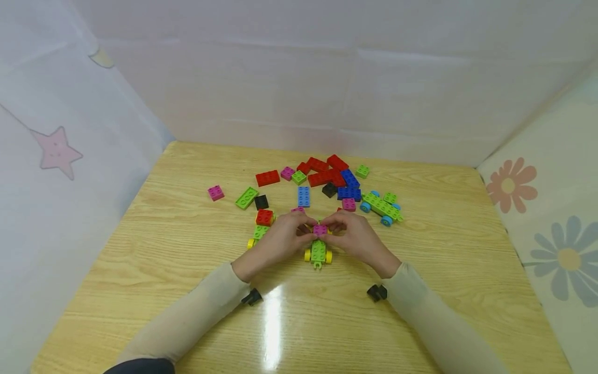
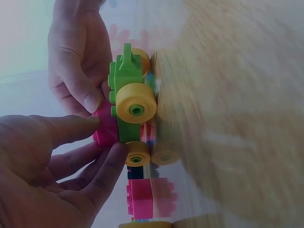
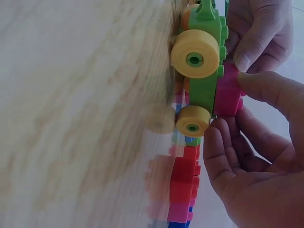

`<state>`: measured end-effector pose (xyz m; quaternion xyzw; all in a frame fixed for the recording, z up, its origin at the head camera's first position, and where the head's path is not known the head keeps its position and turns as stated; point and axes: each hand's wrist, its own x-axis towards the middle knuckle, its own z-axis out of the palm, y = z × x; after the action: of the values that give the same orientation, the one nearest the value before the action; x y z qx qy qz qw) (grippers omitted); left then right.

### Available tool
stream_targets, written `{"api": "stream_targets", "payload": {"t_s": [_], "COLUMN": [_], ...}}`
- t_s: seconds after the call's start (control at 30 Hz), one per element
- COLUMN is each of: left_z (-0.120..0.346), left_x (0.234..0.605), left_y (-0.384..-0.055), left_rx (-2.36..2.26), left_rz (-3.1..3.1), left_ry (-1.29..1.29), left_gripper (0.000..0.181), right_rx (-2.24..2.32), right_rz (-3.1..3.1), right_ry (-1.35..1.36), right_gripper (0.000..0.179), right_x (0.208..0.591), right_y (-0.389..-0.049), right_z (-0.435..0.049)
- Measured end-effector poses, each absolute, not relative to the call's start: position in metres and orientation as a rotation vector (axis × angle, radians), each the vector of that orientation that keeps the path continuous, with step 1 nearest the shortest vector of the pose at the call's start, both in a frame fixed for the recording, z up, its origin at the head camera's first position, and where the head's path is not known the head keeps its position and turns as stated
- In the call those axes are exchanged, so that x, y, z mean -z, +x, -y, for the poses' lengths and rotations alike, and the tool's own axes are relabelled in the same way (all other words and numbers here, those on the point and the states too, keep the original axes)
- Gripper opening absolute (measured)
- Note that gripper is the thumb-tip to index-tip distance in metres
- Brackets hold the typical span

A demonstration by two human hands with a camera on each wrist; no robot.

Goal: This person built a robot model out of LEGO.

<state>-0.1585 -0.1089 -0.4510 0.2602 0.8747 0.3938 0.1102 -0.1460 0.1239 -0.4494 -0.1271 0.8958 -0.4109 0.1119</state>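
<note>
A pink toy brick [image 1: 320,230] sits on the studs of a green wheeled toy base [image 1: 318,252] with yellow wheels. My left hand [image 1: 283,237] pinches the brick from the left between thumb and fingers. From the other side my right hand [image 1: 358,238] pinches the same brick. The left wrist view shows the pink brick [image 2: 106,127] against the studded side of the green base [image 2: 128,73]. In the right wrist view, fingertips of both hands touch the pink brick [image 3: 228,92], and a yellow wheel [image 3: 195,53] shows beside it.
Left of the base stands another green wheeled piece [image 1: 260,232], partly behind my left hand, with a red brick [image 1: 264,217] at its far end. A blue-wheeled green base [image 1: 382,206] is at the right. Several loose bricks, including a light blue one [image 1: 303,197], lie beyond my hands.
</note>
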Motion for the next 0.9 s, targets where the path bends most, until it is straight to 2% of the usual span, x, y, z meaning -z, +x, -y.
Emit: {"api": "stream_targets", "payload": {"t_s": [0.9], "left_z": [0.1082], "left_x": [0.4523], "left_y": [-0.1541], "left_rx": [-1.173], "left_rz": [-2.555], "left_ry": [0.723], "left_gripper": [0.034], "right_rx": [1.234], "right_rz": [-2.584], "right_ry": [-0.349], "right_gripper": [0.031], "right_x": [0.4485], "right_y": [-0.1435], "right_z": [-0.1276]}}
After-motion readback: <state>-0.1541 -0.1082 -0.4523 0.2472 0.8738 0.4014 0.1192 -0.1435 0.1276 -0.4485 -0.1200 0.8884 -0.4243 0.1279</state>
